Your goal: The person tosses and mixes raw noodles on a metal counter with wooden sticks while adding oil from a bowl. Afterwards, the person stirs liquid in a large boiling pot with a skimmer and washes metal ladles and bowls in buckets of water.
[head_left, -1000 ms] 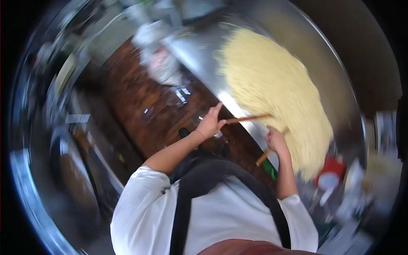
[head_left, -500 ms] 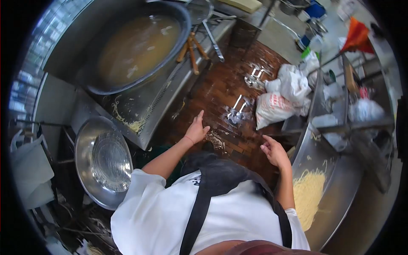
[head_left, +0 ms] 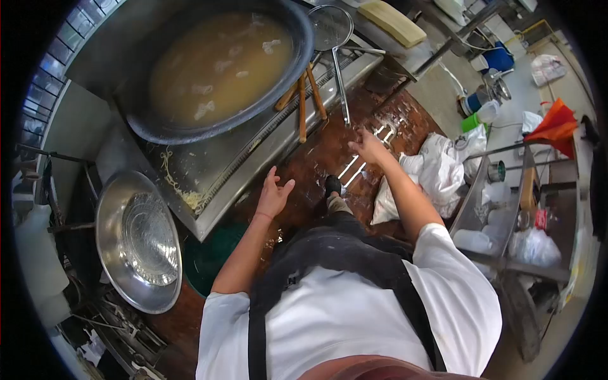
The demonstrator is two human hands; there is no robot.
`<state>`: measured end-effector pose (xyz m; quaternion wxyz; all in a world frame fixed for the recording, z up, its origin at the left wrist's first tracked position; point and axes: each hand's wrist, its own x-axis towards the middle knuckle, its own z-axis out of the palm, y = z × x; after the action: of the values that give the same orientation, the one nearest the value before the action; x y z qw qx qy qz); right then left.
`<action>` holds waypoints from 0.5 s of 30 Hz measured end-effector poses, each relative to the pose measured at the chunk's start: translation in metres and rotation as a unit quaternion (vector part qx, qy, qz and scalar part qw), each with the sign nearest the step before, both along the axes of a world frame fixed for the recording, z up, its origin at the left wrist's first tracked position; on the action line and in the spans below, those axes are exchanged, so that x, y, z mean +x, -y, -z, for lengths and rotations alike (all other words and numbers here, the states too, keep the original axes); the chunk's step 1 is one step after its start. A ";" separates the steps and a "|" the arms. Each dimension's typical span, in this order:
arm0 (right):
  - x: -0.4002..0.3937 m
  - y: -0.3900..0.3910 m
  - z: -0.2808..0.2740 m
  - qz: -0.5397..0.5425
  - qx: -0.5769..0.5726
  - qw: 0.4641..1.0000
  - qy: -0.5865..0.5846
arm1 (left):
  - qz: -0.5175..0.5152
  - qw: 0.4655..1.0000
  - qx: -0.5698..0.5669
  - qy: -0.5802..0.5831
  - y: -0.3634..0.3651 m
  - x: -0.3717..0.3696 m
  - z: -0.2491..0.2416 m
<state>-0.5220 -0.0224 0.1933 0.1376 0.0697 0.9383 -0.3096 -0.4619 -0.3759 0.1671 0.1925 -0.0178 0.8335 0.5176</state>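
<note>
My left hand [head_left: 274, 195] hangs in the air before the stove edge, empty, with fingers and thumb apart. Farther forward, my right hand [head_left: 370, 147] reaches just short of the metal handle of a round mesh strainer [head_left: 341, 88]. Its fingers are loosely bent and hold nothing. The strainer lies at the right side of a large wok [head_left: 303, 60] full of cloudy brown liquid [head_left: 221, 69]. Several wooden handles [head_left: 303, 117] stick out over the stove edge [head_left: 256, 166] between my hands and the wok.
Noodle scraps [head_left: 195, 201] lie on the stove's near corner. A wide steel basin [head_left: 104, 253] stands at left, beside a green tub [head_left: 212, 253]. White sacks [head_left: 437, 171] sit on the wet brown floor [head_left: 291, 168] at right, near a rack [head_left: 538, 269] with plastic containers.
My right hand has moved forward and left, toward the strainer handle. My body has turned and advanced; a shoe now shows. The steel trough of noodles at right has left the view.
</note>
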 end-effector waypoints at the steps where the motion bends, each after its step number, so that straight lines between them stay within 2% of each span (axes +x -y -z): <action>1: -0.025 -0.012 0.018 0.030 0.005 1.000 -0.008 | -0.001 1.000 0.007 0.000 -0.017 -0.015 -0.003; 3: -0.075 -0.027 0.047 0.088 0.012 0.996 -0.021 | -0.008 1.000 -0.011 -0.019 -0.055 -0.052 -0.001; 4: -0.097 -0.033 0.047 0.108 -0.024 0.994 0.007 | -0.014 0.998 -0.037 -0.039 -0.074 -0.076 0.003; 6: -0.133 -0.043 0.093 0.139 -0.053 0.989 -0.020 | -0.041 0.993 -0.085 -0.064 -0.114 -0.124 0.006; 8: -0.163 -0.043 0.130 0.162 -0.085 0.982 -0.046 | -0.066 0.973 -0.187 -0.119 -0.159 -0.180 0.036; 9: -0.172 -0.046 0.149 0.162 -0.140 0.976 -0.036 | -0.075 0.958 -0.237 -0.142 -0.180 -0.202 0.048; 11: -0.185 -0.052 0.186 0.163 -0.244 0.956 -0.014 | -0.094 0.944 -0.310 -0.062 -0.224 -0.240 0.036; 12: -0.185 -0.053 0.150 0.162 -0.296 0.940 0.047 | -0.104 0.933 -0.344 -0.020 -0.241 -0.253 0.034; 15: -0.186 -0.073 0.142 0.159 -0.376 0.909 0.083 | -0.100 0.909 -0.400 -0.053 -0.257 -0.271 0.052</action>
<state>-0.7084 0.0508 0.0515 0.1802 0.1866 0.7143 -0.6500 -0.7333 -0.1188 0.1155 0.0725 -0.1490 0.9736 0.1572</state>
